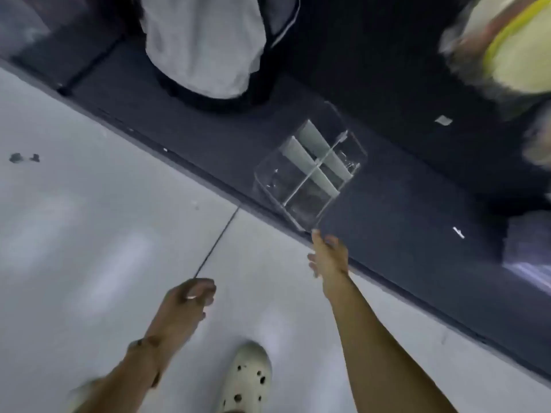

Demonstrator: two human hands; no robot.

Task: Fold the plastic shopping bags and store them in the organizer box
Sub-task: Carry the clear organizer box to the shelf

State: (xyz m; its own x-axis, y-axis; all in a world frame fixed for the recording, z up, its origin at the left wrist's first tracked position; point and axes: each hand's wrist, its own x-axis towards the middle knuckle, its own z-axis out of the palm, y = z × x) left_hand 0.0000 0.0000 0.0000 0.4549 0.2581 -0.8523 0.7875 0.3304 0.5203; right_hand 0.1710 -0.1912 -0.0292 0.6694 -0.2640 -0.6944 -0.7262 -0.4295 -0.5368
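Evidently rigid, slick and light, the organizer box suits a rim hold; right hand spread just beside it, left hand loosely curled, empty

Clear organizer box sits upright on the dark mat, folded pale bags standing inside its dividers

Bare forearms, a cream perforated clog (bracelet on left wrist).
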